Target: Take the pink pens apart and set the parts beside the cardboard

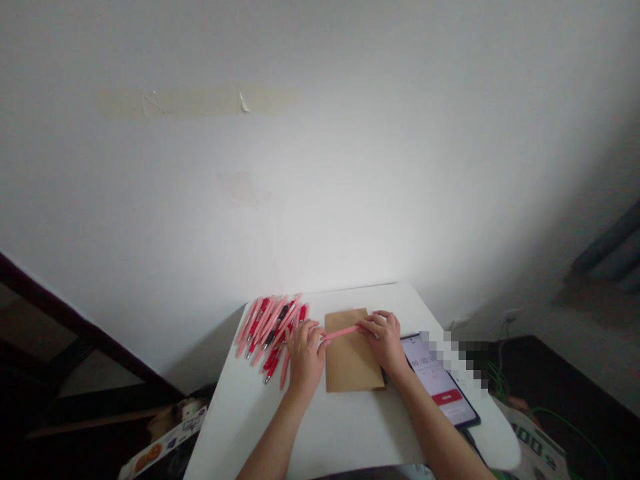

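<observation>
A pink pen (340, 333) lies level between both my hands, just above a brown paper envelope (351, 363) on the small white table (325, 427). My left hand (306, 353) pinches the pen's left end with fingers curled. My right hand (384, 337) pinches its right end, fingers closed round it. A pile of several pink and red pens (270, 330) lies on the table just left of my left hand.
A phone (440, 383) with a lit screen showing a timer and a red button lies at the table's right edge. A white wall rises right behind the table. A printed box (165, 443) sits on the floor at the left, green cables (550, 413) at the right.
</observation>
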The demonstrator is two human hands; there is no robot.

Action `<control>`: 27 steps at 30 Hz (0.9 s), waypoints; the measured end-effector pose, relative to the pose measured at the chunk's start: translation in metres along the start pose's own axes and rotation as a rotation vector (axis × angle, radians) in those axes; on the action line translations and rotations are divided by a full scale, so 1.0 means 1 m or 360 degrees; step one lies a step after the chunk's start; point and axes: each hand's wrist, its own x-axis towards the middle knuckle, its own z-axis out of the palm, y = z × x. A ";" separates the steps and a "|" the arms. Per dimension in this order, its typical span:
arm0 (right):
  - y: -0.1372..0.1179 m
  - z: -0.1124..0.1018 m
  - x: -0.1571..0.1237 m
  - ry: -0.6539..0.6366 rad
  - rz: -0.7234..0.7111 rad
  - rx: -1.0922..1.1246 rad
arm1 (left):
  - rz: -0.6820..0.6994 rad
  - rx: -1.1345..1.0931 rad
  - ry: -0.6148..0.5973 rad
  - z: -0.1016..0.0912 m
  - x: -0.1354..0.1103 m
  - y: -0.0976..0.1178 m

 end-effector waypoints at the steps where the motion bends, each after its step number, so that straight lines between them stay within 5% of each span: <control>1: 0.000 0.000 0.000 -0.0003 0.0004 0.0000 | 0.0003 0.0002 0.0009 0.000 0.000 0.000; 27: 0.001 0.000 0.002 0.0171 0.0116 0.0123 | -0.0253 0.0064 0.0118 0.008 -0.001 -0.007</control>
